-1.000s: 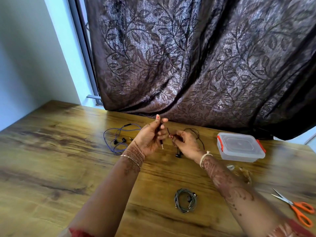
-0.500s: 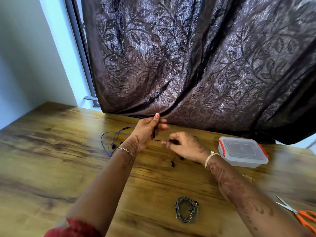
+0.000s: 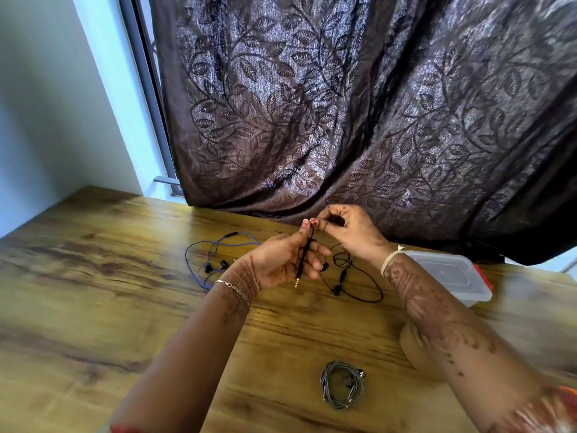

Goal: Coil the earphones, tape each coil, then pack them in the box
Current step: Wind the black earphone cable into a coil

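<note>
This looks like a room at home, by a window. I'm at a table [image 3: 93, 276] with a wood-grain top. Along its far edge a heavy brown curtain [image 3: 343, 104] woven with leaves comes down to the tabletop. At the far left a grey window frame [image 3: 146, 89] stands next to a plain pale wall [image 3: 37, 104]. Small household things lie about: a lidded plastic box [image 3: 452, 273] on the right, blue earphones [image 3: 208, 268], black earphones [image 3: 342, 275], and a grey coiled pair [image 3: 327, 384] nearer me.
</note>
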